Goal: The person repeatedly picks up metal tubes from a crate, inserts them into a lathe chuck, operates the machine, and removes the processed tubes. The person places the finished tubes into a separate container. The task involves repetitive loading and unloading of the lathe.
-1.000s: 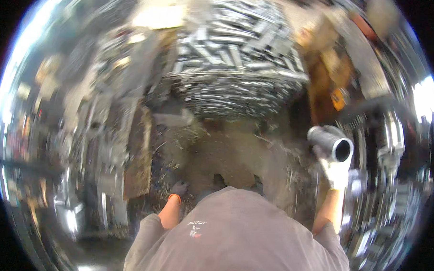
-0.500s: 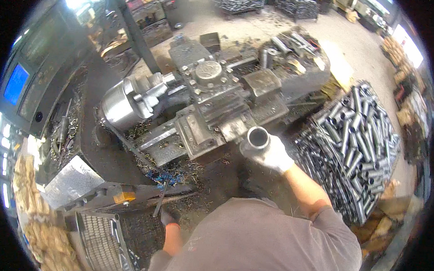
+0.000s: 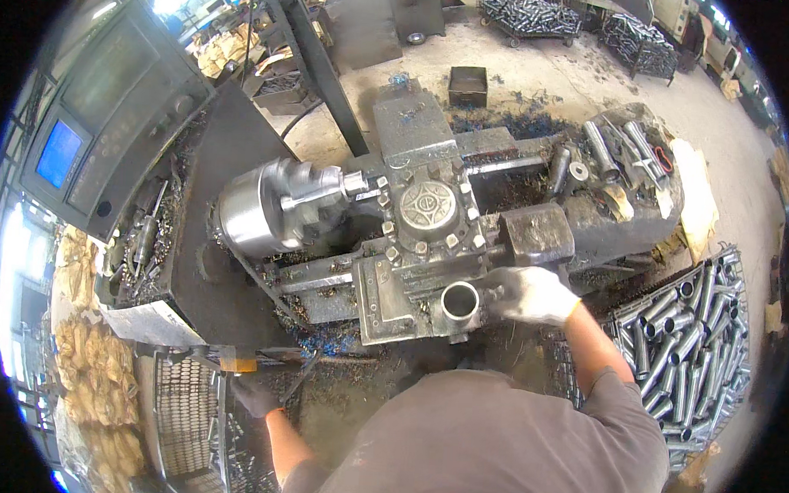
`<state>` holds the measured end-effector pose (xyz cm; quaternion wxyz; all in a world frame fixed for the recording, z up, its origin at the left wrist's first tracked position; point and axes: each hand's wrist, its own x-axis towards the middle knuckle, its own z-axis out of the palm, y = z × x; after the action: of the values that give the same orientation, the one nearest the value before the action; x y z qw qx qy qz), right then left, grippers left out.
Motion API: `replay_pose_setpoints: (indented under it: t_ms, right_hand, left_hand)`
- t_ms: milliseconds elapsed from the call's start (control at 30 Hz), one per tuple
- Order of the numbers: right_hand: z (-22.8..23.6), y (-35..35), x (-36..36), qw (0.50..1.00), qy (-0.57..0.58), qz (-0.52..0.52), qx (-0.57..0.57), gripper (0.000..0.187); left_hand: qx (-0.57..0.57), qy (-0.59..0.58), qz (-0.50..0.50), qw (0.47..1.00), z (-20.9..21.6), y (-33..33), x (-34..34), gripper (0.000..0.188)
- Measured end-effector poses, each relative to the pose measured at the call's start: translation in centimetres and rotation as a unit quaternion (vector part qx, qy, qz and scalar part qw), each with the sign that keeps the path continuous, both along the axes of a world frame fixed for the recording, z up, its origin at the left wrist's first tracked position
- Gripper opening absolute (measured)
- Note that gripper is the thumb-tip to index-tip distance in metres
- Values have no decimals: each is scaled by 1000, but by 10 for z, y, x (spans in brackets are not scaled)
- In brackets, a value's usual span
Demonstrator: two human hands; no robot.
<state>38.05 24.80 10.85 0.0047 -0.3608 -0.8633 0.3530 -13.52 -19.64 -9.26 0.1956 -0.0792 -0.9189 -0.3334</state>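
My right hand (image 3: 532, 295), in a white glove, is closed on a short steel tube (image 3: 460, 301) whose open end faces up at me. It hovers over the front edge of the lathe carriage (image 3: 393, 294), just below the round tool turret (image 3: 428, 206). The lathe chuck (image 3: 270, 207) sits to the left of the turret. My left hand (image 3: 254, 396), in a dark glove, grips a thin metal hook rod (image 3: 301, 378) low on the left, near the chip-covered floor.
A pile of cut steel tubes (image 3: 687, 335) lies at my right. A control panel with a blue screen (image 3: 63, 152) stands at the far left. A wire-mesh crate (image 3: 180, 408) sits by my left side. More tube racks (image 3: 529, 15) stand far back.
My view swung from the tube pile to the lathe. My right hand carried the tube leftward and lower, down to the carriage front. My left hand stayed low at my side.
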Motion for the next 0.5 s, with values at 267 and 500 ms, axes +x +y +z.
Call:
replay_pose_setpoints:
  t_ms: [267,500]
  right_hand:
    - [74,71,-12,966,227,-49,110,36]
    - [105,156,-164,946,165,110,256,36]
  left_hand:
    - [470,-335,-105,810,4,0,-19,55]
    - [299,-271,-246,881,33,154,128,24]
